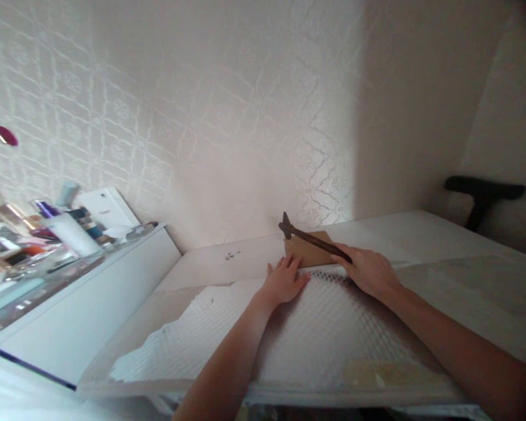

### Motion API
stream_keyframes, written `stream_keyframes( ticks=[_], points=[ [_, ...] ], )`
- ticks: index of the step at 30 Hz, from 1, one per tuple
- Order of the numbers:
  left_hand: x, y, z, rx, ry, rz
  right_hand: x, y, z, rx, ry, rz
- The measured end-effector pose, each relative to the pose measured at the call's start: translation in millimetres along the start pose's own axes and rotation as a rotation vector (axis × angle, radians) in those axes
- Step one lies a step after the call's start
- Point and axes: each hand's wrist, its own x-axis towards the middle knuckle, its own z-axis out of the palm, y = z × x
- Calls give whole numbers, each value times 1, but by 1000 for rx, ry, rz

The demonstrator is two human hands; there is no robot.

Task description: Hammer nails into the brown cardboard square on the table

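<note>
My right hand is closed around the handle of a small dark hammer. Its head is raised at the far left end, over the left corner of a flat brown board. Beside that board's near left edge, my left hand lies with its fingers spread, fingertips touching the board. Several tiny dark pieces, perhaps nails, are scattered on the white tabletop to the left. Whether a nail stands under the hammer head is too small to tell.
White textured sheeting covers the near part of the table. On the left stands a white cabinet, its top crowded with bottles and a white box. A black T-shaped object rises beyond the right edge. Patterned wallpaper backs the table.
</note>
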Motion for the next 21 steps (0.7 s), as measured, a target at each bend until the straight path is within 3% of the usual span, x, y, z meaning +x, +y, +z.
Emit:
stream_keyframes(
  ticks=[21],
  points=[
    [-1,1,-2,1,-11,-6,0,0,-3,-2,-9,7]
  ],
)
